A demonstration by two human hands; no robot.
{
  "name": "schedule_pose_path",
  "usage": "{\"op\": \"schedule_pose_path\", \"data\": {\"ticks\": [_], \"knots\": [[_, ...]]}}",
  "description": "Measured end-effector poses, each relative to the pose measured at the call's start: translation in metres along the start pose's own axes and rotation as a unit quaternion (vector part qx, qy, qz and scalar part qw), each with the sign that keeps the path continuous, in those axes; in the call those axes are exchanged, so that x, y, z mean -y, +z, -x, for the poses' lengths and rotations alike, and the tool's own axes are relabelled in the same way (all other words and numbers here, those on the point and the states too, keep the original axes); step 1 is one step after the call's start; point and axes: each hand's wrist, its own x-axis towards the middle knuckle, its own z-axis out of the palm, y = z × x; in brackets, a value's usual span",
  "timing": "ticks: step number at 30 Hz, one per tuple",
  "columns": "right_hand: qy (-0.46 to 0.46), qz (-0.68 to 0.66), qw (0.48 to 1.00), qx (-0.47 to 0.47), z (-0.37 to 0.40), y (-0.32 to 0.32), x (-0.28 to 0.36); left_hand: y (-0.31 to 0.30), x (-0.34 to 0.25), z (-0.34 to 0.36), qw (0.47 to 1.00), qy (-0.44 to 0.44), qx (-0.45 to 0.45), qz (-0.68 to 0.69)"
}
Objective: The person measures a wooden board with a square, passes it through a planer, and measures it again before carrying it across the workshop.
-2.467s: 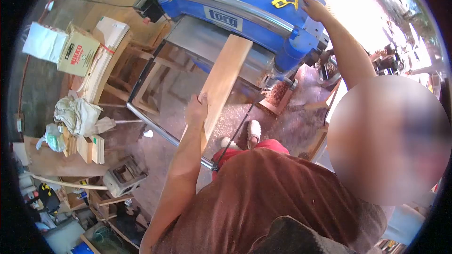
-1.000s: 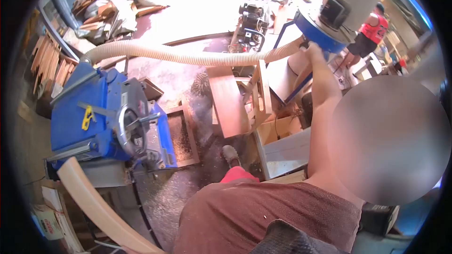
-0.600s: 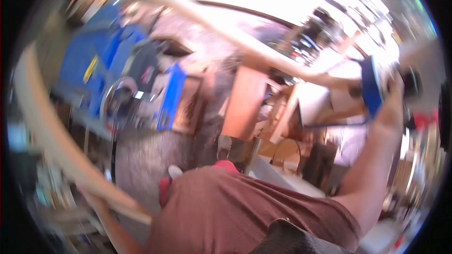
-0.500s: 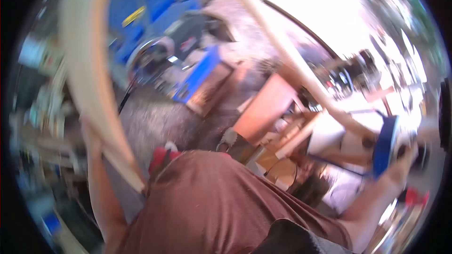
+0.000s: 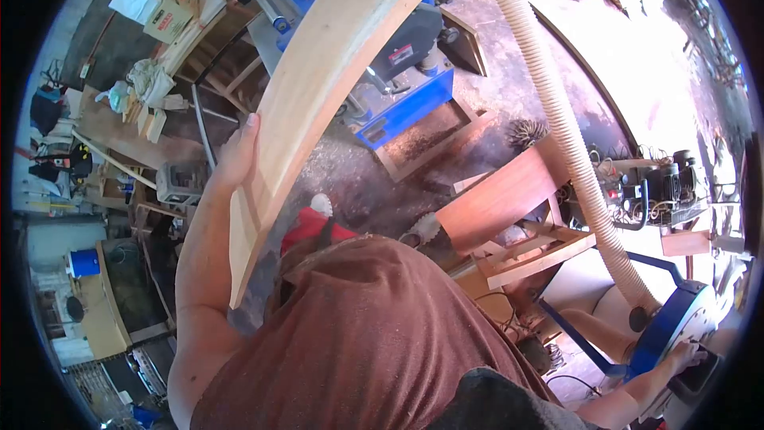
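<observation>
My left hand [image 5: 240,147] grips the edge of a long, curved wooden board [image 5: 318,60], its thumb lying against the side. The board runs from beside my body up past the top of the view, over a blue machine [image 5: 410,107]. At the lower right, my right hand [image 5: 683,357] reaches to a dark box-like part [image 5: 697,373] on a round blue machine housing [image 5: 676,322]. The fingers there are too small to make out clearly. A ribbed beige hose [image 5: 557,111] runs down to this housing.
A reddish curved panel [image 5: 501,199] and a wooden frame [image 5: 541,259] stand ahead on the right. Below the blue machine is a sawdust-filled wooden tray [image 5: 430,143]. Shelves with a cardboard box [image 5: 169,17] are at the upper left; a compressor [image 5: 664,191] is at the right.
The view has steadied and turned. The board now slants up to the right instead of standing near the left side. My right hand and the round blue housing appear lower in view.
</observation>
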Motion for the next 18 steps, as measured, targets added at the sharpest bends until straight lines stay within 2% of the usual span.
{"op": "schedule_pose_path", "data": {"ticks": [6,8,9,12,13,14,16,17,18], "knots": [[-0.02,0.009,1.0,-0.02,0.012,-0.011,0.03,-0.008,0.014,0.019,0.988,-0.074,0.053,0.129],[-0.031,0.0,0.999,-0.035,0.029,-0.024,0.059,-0.016,0.025,0.026,0.953,-0.144,0.091,0.25],[-0.043,-0.01,0.998,-0.048,0.039,-0.03,0.077,-0.02,0.037,0.027,0.951,-0.148,0.086,0.256],[-0.087,-0.071,0.985,-0.13,0.074,-0.034,0.138,-0.033,0.084,0.03,0.957,-0.139,0.06,0.248],[-0.118,-0.104,0.971,-0.18,0.092,-0.033,0.165,-0.037,0.1,0.033,0.981,-0.093,0.021,0.166],[-0.153,-0.143,0.943,-0.258,0.114,-0.033,0.193,-0.042,0.114,0.036,0.995,-0.046,-0.017,0.083],[-0.193,-0.237,0.892,-0.334,0.17,-0.04,0.257,-0.056,0.126,0.047,0.996,-0.042,-0.051,0.055],[-0.172,-0.312,0.915,-0.189,0.202,-0.048,0.292,-0.068,0.123,0.056,0.996,-0.079,-0.033,0.015],[-0.179,-0.424,0.871,-0.171,0.252,-0.056,0.337,-0.078,0.126,0.065,0.993,-0.117,-0.013,-0.022]]}}
